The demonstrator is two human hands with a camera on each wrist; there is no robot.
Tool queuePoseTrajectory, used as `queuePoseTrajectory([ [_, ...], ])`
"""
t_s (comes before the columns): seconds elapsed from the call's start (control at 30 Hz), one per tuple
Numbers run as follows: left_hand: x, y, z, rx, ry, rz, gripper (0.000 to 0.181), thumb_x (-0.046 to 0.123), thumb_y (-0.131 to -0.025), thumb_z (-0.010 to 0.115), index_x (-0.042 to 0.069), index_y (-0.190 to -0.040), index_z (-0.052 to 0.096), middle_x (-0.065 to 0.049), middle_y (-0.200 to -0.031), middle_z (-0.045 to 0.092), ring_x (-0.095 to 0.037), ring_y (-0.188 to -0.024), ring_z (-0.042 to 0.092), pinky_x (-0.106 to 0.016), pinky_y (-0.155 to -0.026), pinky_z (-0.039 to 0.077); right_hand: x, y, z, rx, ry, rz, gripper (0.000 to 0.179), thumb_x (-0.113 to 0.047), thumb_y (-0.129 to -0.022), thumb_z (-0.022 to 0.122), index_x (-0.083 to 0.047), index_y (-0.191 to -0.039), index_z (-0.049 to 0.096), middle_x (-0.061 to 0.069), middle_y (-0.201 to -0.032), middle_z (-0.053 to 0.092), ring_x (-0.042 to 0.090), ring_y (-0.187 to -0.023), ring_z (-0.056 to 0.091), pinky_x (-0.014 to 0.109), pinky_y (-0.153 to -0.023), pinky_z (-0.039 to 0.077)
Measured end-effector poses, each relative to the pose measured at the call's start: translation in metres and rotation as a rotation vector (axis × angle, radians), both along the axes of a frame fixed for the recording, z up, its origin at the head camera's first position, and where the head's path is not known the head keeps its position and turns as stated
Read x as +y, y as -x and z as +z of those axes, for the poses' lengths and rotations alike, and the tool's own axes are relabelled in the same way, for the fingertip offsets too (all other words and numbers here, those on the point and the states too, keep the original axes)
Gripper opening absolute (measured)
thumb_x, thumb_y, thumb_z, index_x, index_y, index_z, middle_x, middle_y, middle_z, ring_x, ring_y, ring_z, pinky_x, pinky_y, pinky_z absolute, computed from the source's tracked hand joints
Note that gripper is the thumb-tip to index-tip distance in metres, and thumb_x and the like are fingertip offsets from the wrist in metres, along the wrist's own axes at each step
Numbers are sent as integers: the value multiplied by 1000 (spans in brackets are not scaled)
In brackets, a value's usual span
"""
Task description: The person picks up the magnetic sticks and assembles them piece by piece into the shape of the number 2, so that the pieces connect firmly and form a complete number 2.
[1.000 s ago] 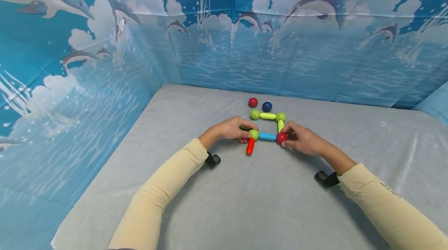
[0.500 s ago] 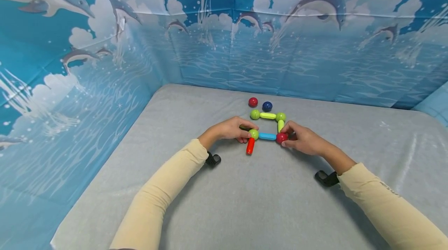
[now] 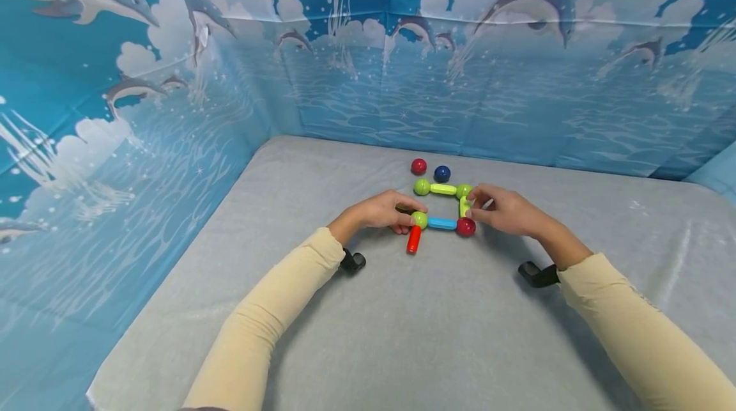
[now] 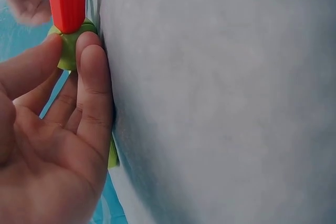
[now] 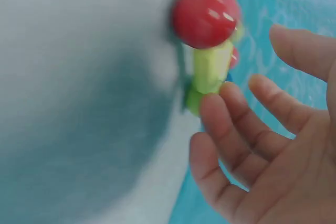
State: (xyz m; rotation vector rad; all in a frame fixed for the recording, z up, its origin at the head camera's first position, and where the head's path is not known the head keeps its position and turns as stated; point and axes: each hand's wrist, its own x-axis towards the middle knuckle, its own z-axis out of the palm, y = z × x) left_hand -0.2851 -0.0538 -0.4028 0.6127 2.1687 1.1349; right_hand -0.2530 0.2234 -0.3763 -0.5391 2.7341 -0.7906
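My left hand (image 3: 385,211) pinches a green ball (image 4: 68,51) between thumb and fingers. A red stick (image 3: 414,240) joins that ball and points toward me, while a blue stick (image 3: 442,224) runs right from it to a red ball (image 3: 466,227). From the red ball a yellow-green stick (image 5: 210,69) leads back to another green ball (image 3: 463,190). Beside this stick is my right hand (image 3: 506,209), its fingers spread and loosely bent, the thumb apart from the red ball. A green piece (image 4: 113,153) shows partly behind my left hand.
Farther back, a yellow-green stick (image 3: 443,189) links the far-right green ball to a far-left green ball (image 3: 422,186). A loose red ball (image 3: 418,167) and a dark blue ball (image 3: 442,174) lie behind them on the grey cloth (image 3: 368,334). A dolphin-print curtain (image 3: 368,91) borders the surface.
My right hand has let go of the red ball and shifted back along the yellow-green stick, its fingers opening. The left hand keeps its pinch on the green ball.
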Motion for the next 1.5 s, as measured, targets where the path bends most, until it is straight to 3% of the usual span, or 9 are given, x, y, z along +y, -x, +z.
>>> queuePoseTrajectory([
  [0.17, 1, 0, 3, 15, 9, -6, 39, 9, -99, 58, 12, -138, 60, -7, -107, 69, -11, -74, 61, -20, -68, 54, -10, 25, 10, 40, 19, -62, 39, -23, -101, 54, 1, -132, 53, 21, -118, 60, 37, -111, 60, 46, -85, 53],
  [0.43, 1, 0, 3, -2, 12, 0, 39, 10, -99, 58, 12, -138, 60, -6, -106, 69, -10, -75, 62, -21, -69, 54, -28, 69, 4, 45, 1, -161, 40, -14, -101, 50, 2, -137, 48, 28, -137, 50, 45, -124, 50, 57, -100, 46],
  [0.6, 1, -1, 2, -18, 4, 18, 39, 11, -99, 59, 13, -138, 60, -7, -109, 69, -11, -75, 62, -20, -69, 54, -33, 86, 2, 40, -57, -138, 45, -9, -99, 51, -3, -144, 46, 28, -144, 46, 46, -130, 46, 60, -106, 41],
  [0.87, 1, -2, 1, -3, -5, 2, 39, 10, -99, 58, 12, -139, 59, -8, -109, 69, -11, -75, 61, -21, -71, 55, -34, 93, -4, -93, -144, -116, 51, -15, -100, 50, -3, -148, 41, 28, -149, 42, 46, -135, 40, 59, -108, 40],
  [1.0, -1, -2, 1, -11, -11, 11, 38, 10, -100, 58, 13, -138, 60, -3, -104, 70, -10, -74, 61, -22, -72, 56, -36, 94, -5, -78, -134, -86, 54, -15, -100, 52, -7, -151, 38, 27, -150, 41, 45, -135, 41, 60, -108, 40],
  [1.2, -1, -3, 1, -17, -15, 16, 38, 10, -100, 58, 13, -138, 60, -2, -105, 70, -9, -74, 61, -22, -72, 56, -40, 93, -5, -6, -156, -9, 45, -10, -98, 52, -9, -143, 51, 26, -144, 50, 43, -131, 47, 59, -107, 41],
  [1.5, -1, -2, 1, -18, -12, 34, 39, 10, -99, 58, 13, -138, 59, -6, -108, 68, -10, -74, 61, -20, -67, 53, -38, 90, -6, 35, -131, -30, 42, -11, -99, 54, -5, -140, 53, 28, -137, 55, 43, -126, 51, 59, -104, 44],
])
